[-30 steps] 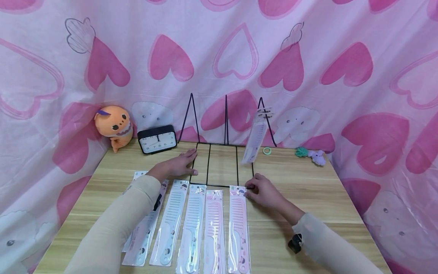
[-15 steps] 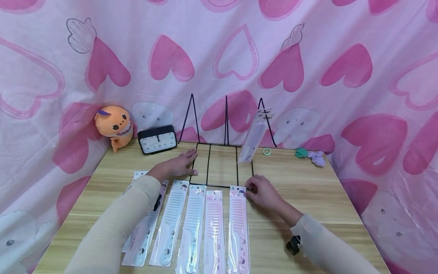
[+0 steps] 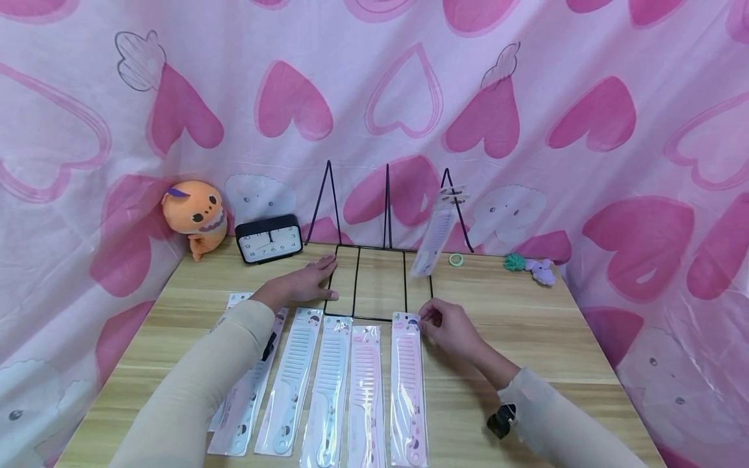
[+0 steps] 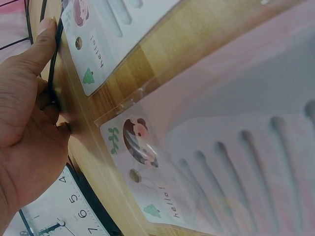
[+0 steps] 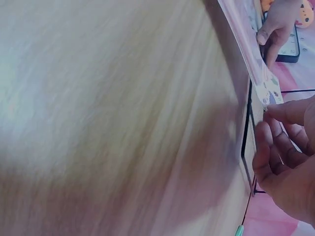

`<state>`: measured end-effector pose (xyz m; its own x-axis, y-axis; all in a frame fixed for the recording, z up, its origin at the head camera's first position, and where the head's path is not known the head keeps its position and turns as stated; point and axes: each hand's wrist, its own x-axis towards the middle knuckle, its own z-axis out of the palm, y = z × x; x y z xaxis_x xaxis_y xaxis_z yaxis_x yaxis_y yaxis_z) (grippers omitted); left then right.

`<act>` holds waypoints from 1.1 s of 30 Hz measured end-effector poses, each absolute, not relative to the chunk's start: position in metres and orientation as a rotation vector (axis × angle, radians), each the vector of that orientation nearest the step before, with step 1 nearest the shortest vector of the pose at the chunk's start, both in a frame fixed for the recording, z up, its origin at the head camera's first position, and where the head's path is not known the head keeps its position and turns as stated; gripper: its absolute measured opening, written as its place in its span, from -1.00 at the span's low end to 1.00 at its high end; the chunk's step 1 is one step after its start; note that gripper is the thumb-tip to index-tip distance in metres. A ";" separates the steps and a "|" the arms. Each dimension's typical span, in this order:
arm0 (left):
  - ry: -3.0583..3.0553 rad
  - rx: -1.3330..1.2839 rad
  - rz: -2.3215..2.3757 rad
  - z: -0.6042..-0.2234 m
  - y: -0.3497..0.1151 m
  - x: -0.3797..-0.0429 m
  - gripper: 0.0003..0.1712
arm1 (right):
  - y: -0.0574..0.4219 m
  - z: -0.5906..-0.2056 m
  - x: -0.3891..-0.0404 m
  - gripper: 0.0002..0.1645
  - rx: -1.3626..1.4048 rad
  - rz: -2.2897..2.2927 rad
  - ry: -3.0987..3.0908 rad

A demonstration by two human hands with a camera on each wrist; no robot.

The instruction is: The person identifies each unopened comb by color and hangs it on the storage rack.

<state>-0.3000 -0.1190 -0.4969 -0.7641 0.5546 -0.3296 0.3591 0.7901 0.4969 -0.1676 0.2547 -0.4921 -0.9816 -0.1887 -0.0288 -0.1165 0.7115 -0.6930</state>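
Note:
My right hand (image 3: 450,328) pinches the top right corner of a pink comb in clear packaging (image 3: 407,390), the rightmost of the row; the right wrist view shows thumb and fingertips at the package's edge. The pack's top edge overlaps the front bar of a black wire rack (image 3: 380,318). At the rack's left side, my left hand (image 3: 304,281) rests with fingers extended against the wire. Another packaged comb (image 3: 434,240) hangs from the rack's right hook. In the left wrist view, a packaged comb (image 4: 206,167) lies close to the left hand.
Several packaged combs lie left of the held one, including a pink comb (image 3: 366,396), a blue comb (image 3: 328,390) and another blue comb (image 3: 289,380). Behind stand an orange plush toy (image 3: 196,218) and a black clock (image 3: 269,239). A green ring (image 3: 456,260) and small purple toy (image 3: 542,272) lie at back right.
The rightmost pink comb's package has shifted slightly towards the rack in my right hand. The hanging comb has swung a little. My left hand has stayed in place.

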 end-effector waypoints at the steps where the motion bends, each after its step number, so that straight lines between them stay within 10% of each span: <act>1: 2.513 0.686 0.567 -0.497 -0.119 -0.300 0.14 | 0.254 -0.491 -0.167 -0.82 -0.230 -1.153 2.809; 33: 2.520 0.698 0.540 -0.497 -0.119 -0.300 0.14 | 0.239 -0.410 -0.147 -0.75 -0.179 -1.769 2.530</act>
